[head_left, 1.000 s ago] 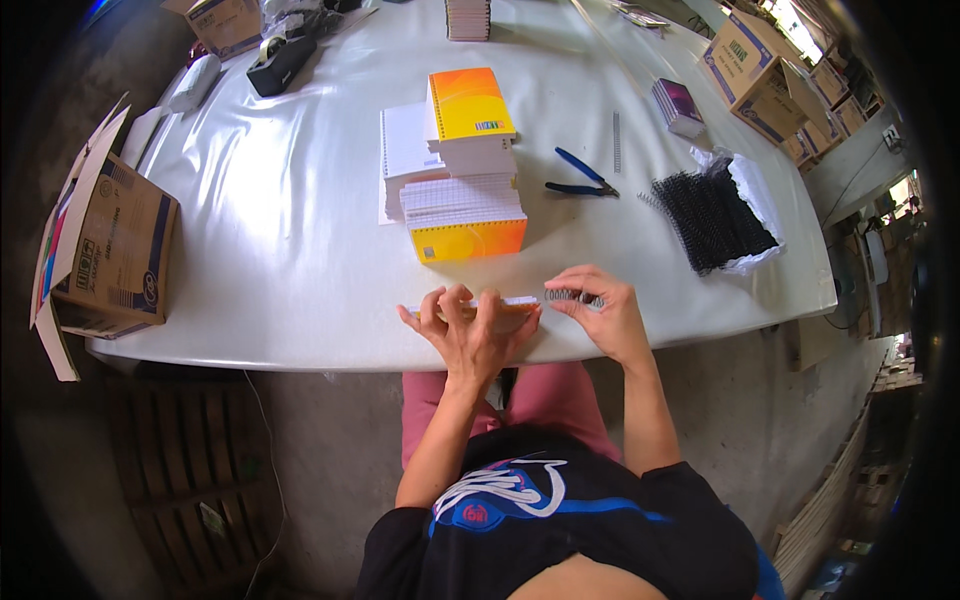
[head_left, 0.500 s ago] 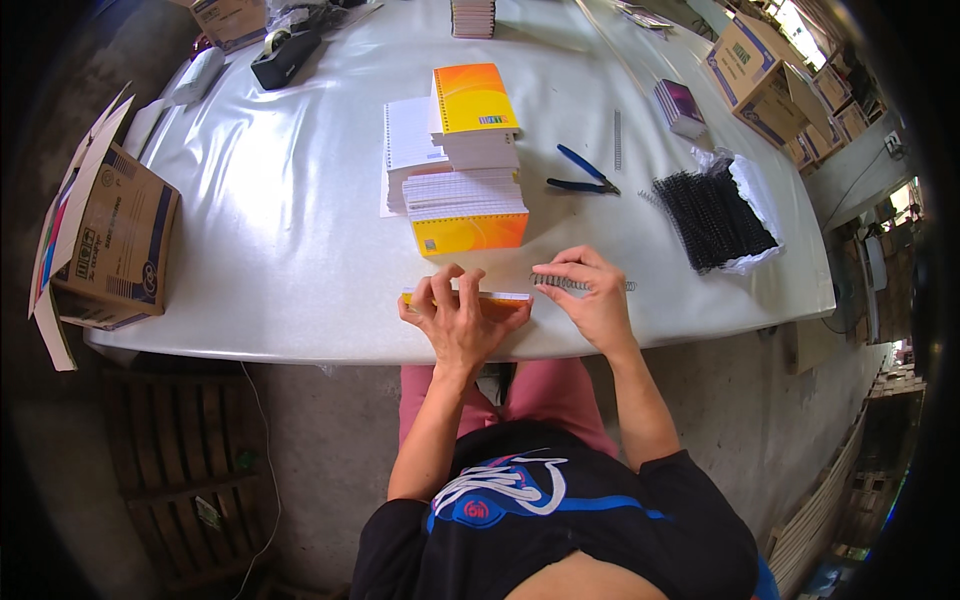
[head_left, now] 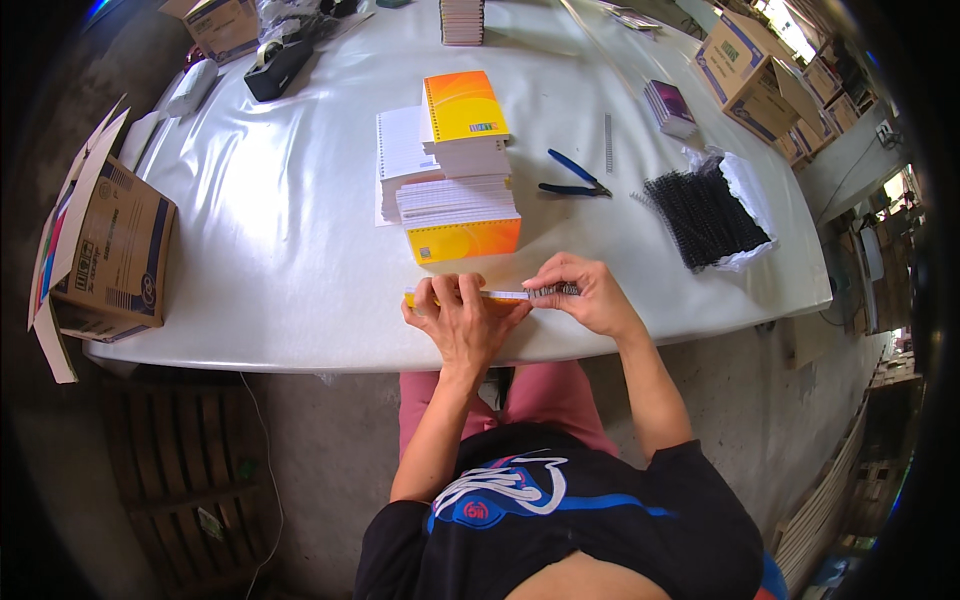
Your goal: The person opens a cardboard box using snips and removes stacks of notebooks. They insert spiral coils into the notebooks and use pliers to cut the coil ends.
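Near the table's front edge, my left hand (head_left: 462, 322) is closed around a notebook (head_left: 503, 296) with yellow showing at its edge, its page edges upward. My right hand (head_left: 590, 296) pinches a dark spiral binding coil (head_left: 556, 290), whose tip meets the notebook's right end. Whether the coil has entered the holes is too small to tell. Just beyond my hands stands a stack of yellow-orange notebooks (head_left: 465, 240) and loose page blocks (head_left: 460, 200). Another yellow-orange cover (head_left: 466, 105) tops the pile behind it.
Blue-handled pliers (head_left: 575, 178) and a single coil (head_left: 608, 145) lie right of the stack. Farther right are a bundle of black coils (head_left: 700, 220) and a purple-topped notebook stack (head_left: 672, 108). Cardboard boxes (head_left: 115, 250) stand at left and right; a tape dispenser (head_left: 280, 68) sits back left.
My right hand has moved left and slightly down, bringing the coil's tip against the notebook's end. My left hand keeps its hold on the notebook. The whole view has shifted slightly.
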`<state>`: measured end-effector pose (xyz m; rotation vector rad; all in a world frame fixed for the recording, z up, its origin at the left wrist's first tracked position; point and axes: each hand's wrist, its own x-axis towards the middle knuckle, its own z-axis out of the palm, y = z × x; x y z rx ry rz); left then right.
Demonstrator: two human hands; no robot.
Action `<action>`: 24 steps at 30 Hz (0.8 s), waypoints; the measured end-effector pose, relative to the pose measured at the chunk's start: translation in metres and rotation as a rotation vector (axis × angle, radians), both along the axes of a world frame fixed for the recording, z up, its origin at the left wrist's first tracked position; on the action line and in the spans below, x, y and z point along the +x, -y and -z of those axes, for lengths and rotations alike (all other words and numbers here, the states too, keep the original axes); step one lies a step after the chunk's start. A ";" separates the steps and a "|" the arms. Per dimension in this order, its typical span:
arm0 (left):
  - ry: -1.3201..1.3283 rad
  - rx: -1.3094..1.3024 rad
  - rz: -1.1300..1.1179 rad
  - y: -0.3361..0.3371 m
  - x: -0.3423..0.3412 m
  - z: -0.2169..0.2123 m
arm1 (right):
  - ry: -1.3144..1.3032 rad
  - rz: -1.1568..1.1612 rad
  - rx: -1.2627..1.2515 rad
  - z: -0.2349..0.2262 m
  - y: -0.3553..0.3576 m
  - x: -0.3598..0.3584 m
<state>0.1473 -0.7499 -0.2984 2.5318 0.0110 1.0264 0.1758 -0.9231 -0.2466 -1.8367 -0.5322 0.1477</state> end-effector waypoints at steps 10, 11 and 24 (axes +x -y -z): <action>0.026 0.052 0.054 -0.003 -0.005 0.006 | -0.111 -0.078 0.000 -0.003 0.008 0.001; 0.007 0.039 0.065 -0.004 -0.006 0.003 | -0.066 -0.106 -0.046 -0.006 0.010 0.000; -0.021 -0.102 0.163 -0.004 -0.008 -0.011 | -0.036 -0.115 -0.092 -0.008 0.013 -0.001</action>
